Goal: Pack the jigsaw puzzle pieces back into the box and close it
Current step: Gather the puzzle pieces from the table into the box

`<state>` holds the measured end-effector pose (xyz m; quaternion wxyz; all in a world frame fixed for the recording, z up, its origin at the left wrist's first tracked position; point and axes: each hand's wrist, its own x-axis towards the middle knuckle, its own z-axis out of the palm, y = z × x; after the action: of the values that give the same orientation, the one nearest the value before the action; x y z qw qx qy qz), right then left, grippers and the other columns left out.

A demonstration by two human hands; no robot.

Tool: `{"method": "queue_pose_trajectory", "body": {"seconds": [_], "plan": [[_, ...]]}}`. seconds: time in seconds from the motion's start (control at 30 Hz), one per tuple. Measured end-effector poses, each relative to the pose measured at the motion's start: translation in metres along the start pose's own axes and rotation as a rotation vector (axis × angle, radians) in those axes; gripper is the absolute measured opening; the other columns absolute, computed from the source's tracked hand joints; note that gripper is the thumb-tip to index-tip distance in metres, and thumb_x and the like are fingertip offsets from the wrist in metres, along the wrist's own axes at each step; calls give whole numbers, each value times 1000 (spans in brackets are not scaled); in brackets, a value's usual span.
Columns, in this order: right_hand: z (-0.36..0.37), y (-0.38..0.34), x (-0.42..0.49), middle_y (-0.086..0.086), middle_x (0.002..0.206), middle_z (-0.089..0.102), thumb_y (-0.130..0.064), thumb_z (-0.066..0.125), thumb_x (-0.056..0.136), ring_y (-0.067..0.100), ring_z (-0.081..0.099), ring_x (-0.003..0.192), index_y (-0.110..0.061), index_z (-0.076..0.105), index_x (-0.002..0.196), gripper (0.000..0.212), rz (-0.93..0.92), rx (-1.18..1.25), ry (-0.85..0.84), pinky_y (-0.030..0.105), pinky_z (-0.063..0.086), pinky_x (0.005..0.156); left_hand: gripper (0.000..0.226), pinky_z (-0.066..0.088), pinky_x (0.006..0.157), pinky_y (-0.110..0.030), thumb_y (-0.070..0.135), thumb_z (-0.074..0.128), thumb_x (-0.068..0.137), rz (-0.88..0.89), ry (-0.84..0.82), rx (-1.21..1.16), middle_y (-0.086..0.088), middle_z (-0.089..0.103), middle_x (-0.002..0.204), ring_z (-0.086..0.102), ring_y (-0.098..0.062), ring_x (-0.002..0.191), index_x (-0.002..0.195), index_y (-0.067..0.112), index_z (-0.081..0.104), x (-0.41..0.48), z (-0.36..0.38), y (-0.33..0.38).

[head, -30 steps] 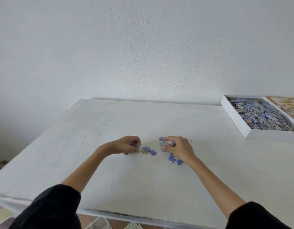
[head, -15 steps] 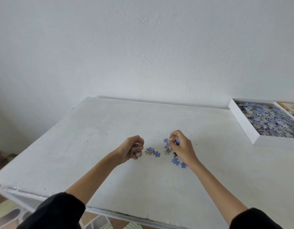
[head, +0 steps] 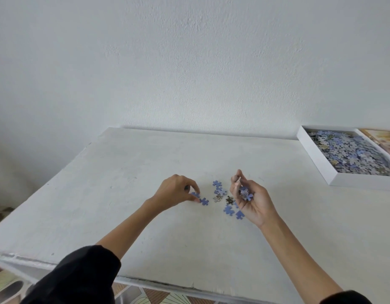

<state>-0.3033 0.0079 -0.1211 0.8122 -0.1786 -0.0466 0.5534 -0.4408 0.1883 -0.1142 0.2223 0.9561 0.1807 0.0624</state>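
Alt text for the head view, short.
Left hand pinches a blue cardboard puzzle piece on the white table; right hand, palm up, cups a handful of puzzle pieces. Loose blue and brown pieces lie between them; an open white box of pieces sits far right.

It looks like a room in a home. A white-painted tabletop point(head: 145, 216) carrying a box point(head: 362, 182) of jigsaw pieces point(head: 351, 154) stands against a textured white wall point(head: 189, 62), above patterned floor tiles point(head: 134, 297).
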Motion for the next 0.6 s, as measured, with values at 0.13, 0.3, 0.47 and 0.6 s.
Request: {"method": "queue_pose_trajectory", "body": {"seconds": [0.13, 0.3, 0.47, 0.6], "plan": [[-4, -1, -2, 5, 61, 50, -9, 79, 39, 14, 48, 47, -9, 51, 51, 31, -1, -156, 108, 20, 46, 40, 18, 28, 49, -14, 34, 68, 82, 5, -51, -5, 9, 49, 61, 41, -4, 52, 80, 20, 56, 5, -3, 0], [1, -6, 1, -4, 43, 27, -26, 51, 90, 7, 22, 34, -18, 36, 46, 47, -71, -796, 377, 16, 18, 32, 14, 25, 40, -15, 14, 41, 97, -168, -80, -626, 0, 49, 60, 31, -8, 45, 83, 13, 38, 1, -4, 6], [-2, 0, 7, -10, 49, 45, -42, 69, 76, 5, 43, 47, -24, 65, 102, 32, -331, -1959, 380, 19, 28, 47, 21, 20, 32, -13, 5, 34, 94, -343, -250, -1466, -5, 56, 70, 26, -6, 39, 109, 9, 47, -4, -9, 9], [0, 13, 12, -15, 52, 42, -41, 69, 77, 10, 47, 56, -21, 69, 103, 32, -386, -2094, 446, 16, 28, 46, 20, 20, 32, -12, 8, 40, 89, -354, -290, -1625, 2, 50, 70, 30, -5, 40, 102, 11, 55, -8, -9, 10]]}}
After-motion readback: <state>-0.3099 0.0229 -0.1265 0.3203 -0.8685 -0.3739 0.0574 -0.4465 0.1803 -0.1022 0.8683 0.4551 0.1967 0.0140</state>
